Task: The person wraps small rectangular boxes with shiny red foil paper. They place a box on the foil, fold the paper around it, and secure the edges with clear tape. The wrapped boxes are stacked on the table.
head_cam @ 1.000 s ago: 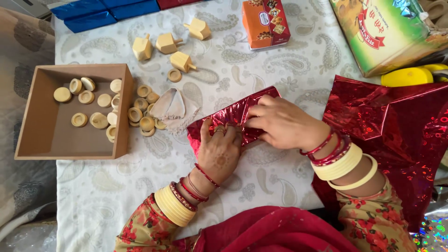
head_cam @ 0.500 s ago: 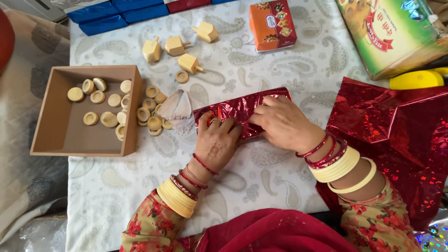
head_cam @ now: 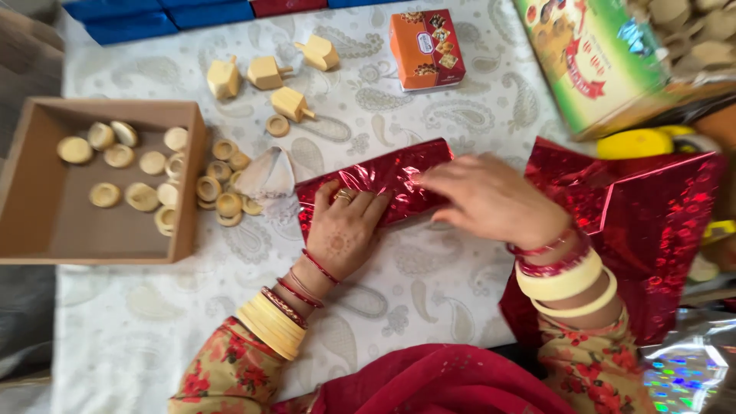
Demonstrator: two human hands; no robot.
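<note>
Pressing down, I have both hands flat on the shiny red foil-wrapped oblong parcel [head_cam: 376, 188] mid-counter: left hand [head_cam: 341, 234] on its near-left end, right hand [head_cam: 487, 199] on its right end. Long axis runs left-right, fingers spread, clamping nothing.

White paisley tablecloth [head_cam: 429, 299] covers the work surface, evenly lit by soft daylight. Grey floor [head_cam: 23, 322] shows beyond the cloth's left edge, left of the hands.

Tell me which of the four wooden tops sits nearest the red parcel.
The lowest top, just above a loose wooden ring. The other three sit farther up the cloth, away from the red parcel under both hands.
</note>
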